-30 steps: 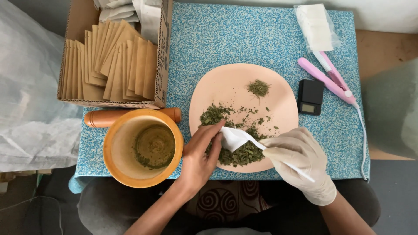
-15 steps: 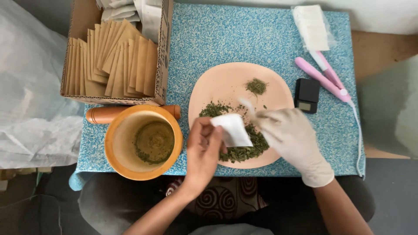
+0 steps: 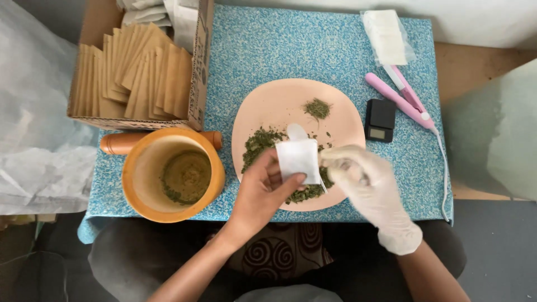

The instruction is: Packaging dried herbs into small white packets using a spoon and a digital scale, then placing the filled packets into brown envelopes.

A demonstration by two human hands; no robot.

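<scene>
The bare left hand (image 3: 260, 193) pinches a small white paper sachet (image 3: 299, 159) between thumb and fingers, its grip clenched on the lower left edge so the sachet hangs over the near half of the peach plate (image 3: 279, 100). The gloved right hand (image 3: 363, 179) sits just right of that grip, fingers curled at the sachet's right edge. It appears to hold a thin white scoop (image 3: 296, 132) whose rounded end shows just above the sachet, but motion blur hides the handle, so I cannot tell for certain what that grip closes on.

Directly under and just beyond the left grip lies the loose heap of crushed green leaf (image 3: 260, 142). 1 smaller tuft of finer herb (image 3: 317, 107) sits farther off, well apart from the sachet.

To do this step well, I judge that the left grip should stay low on the sachet and leave its mouth free, with the opening spread rather than pinched flat. The sachet is best held over the plate, so that anything spilled lands back on the heap and not on the blue speckled counter (image 3: 268, 50). The right hand should bring leaf in from the side opposite the left thumb, in small loads.

Left of the grip stands an orange mortar (image 3: 173, 176) with a pestle (image 3: 120, 142) behind it, and beyond them a cardboard box of brown envelopes (image 3: 134, 75). To the right are a small black scale (image 3: 379, 120) and a pink sealing tool (image 3: 400, 100).
</scene>
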